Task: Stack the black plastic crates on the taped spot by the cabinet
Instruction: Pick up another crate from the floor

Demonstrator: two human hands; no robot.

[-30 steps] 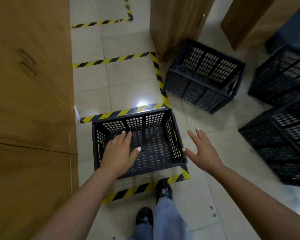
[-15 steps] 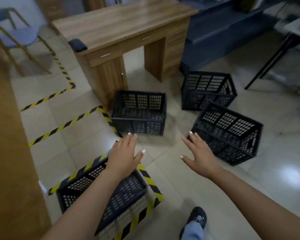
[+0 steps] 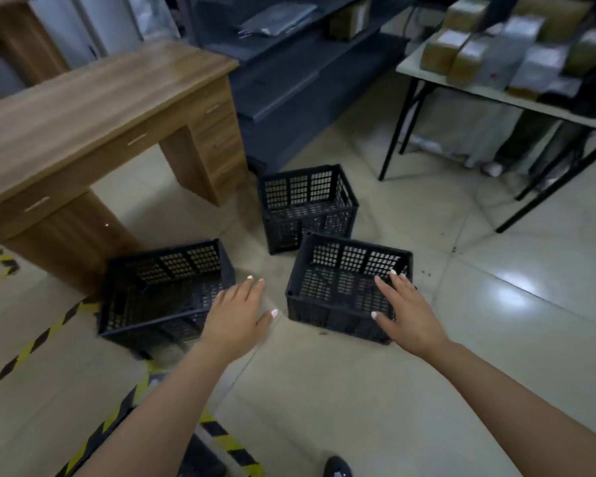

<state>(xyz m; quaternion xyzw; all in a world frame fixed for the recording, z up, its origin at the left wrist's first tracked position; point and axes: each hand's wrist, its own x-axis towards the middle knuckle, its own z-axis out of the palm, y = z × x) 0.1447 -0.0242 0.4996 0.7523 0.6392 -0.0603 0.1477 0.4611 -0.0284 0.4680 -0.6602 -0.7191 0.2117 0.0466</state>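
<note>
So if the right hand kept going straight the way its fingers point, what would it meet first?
Probably the near crate: the open right hand hovers over its right end, fingers aimed at the far rim. Height above it is unclear.

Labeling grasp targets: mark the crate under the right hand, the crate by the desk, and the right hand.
right crate [image 3: 327, 313], head view, near wall
left crate [image 3: 141, 304], head view, inner floor
right hand [image 3: 408, 313], head view, back of hand

Pale tiled floor [image 3: 375, 390]; three black crates [image 3: 162, 290] [image 3: 344, 287] [image 3: 307, 204] ahead of the hands, yellow-black tape [image 3: 31, 349] to the left hand's side.
</note>
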